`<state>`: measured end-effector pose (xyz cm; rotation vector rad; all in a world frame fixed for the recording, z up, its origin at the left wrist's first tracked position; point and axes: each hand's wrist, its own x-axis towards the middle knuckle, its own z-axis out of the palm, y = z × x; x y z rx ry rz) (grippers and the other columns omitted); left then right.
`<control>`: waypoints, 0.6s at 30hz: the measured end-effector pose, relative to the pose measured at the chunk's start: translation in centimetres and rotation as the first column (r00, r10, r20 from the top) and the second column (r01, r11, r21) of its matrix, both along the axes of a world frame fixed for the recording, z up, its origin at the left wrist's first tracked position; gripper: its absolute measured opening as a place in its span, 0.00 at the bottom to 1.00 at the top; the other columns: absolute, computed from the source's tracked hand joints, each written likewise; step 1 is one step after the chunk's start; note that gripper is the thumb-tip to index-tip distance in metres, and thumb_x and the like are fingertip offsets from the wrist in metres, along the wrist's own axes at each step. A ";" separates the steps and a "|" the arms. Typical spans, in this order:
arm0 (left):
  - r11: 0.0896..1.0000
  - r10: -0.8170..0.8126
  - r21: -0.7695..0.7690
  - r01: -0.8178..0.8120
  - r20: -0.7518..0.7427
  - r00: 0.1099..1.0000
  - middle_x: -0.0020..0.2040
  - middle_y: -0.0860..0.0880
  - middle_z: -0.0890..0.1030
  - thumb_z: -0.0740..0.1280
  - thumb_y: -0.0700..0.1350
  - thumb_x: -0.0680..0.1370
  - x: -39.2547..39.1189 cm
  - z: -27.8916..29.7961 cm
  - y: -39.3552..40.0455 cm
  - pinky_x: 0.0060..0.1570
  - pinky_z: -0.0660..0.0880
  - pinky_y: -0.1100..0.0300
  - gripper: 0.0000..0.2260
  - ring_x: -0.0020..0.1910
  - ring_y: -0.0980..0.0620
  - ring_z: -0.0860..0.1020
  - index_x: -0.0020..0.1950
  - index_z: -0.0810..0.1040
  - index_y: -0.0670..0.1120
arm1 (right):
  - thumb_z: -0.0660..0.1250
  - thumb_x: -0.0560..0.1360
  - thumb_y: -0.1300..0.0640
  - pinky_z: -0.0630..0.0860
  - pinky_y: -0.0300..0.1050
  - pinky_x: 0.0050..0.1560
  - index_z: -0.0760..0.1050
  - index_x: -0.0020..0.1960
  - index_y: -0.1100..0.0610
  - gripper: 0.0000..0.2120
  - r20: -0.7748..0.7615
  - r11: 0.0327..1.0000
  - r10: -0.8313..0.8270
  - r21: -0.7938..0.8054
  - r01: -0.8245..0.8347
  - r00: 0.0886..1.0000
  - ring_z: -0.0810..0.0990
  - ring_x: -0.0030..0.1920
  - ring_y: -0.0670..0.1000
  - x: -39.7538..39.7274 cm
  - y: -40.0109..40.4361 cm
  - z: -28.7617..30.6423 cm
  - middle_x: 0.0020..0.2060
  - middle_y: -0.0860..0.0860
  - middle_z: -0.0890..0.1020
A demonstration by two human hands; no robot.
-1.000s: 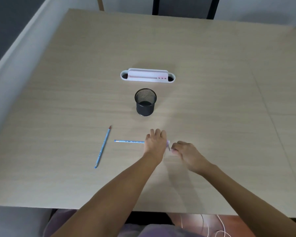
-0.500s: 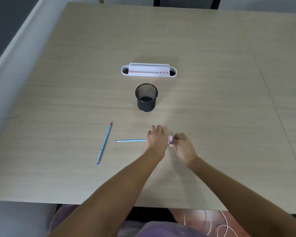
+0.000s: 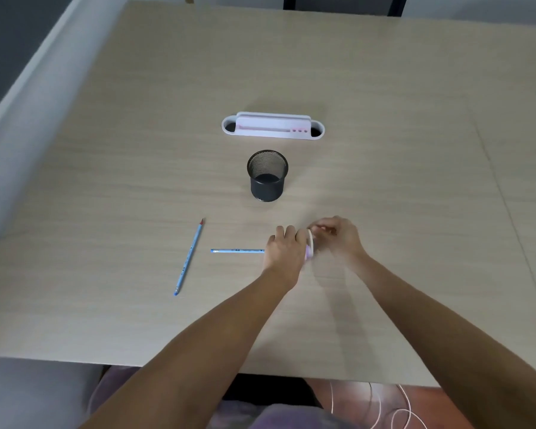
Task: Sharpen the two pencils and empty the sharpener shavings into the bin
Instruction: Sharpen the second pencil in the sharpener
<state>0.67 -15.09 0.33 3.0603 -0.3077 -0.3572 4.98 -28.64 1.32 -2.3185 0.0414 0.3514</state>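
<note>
My left hand (image 3: 287, 252) is closed around a small pink-and-white sharpener (image 3: 310, 246) just above the table. A blue pencil (image 3: 237, 251) sticks out level to the left from under that hand; its right end is hidden. My right hand (image 3: 338, 236) is blurred, with its fingertips pinched against the sharpener's right face. A second blue pencil (image 3: 188, 258) lies loose on the table to the left, red tip pointing away from me. The black mesh bin (image 3: 267, 176) stands upright beyond my hands.
A white desk organiser (image 3: 273, 127) with a pink front sits behind the bin. The wooden table (image 3: 415, 181) has a seam down its right side. A wall runs along the left edge. White cables lie on the floor below the near edge.
My right hand has closed in on the sharpener and risen a little. The left hand has tilted, so the sharpener's round white rim shows. Both pencils lie where they were.
</note>
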 end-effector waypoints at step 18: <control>1.000 0.020 0.011 -0.020 0.001 1.000 0.54 0.44 0.73 0.73 0.41 0.68 0.1 -0.1 -0.2 0.44 0.72 0.57 0.23 0.53 0.44 0.71 0.57 0.64 0.41 | 0.52 0.81 0.58 0.64 0.42 0.37 0.72 0.36 0.59 0.18 0.038 0.993 -0.114 0.032 0.113 0.993 0.74 0.37 0.54 -4.6 1.4 0.6 0.36 0.56 0.77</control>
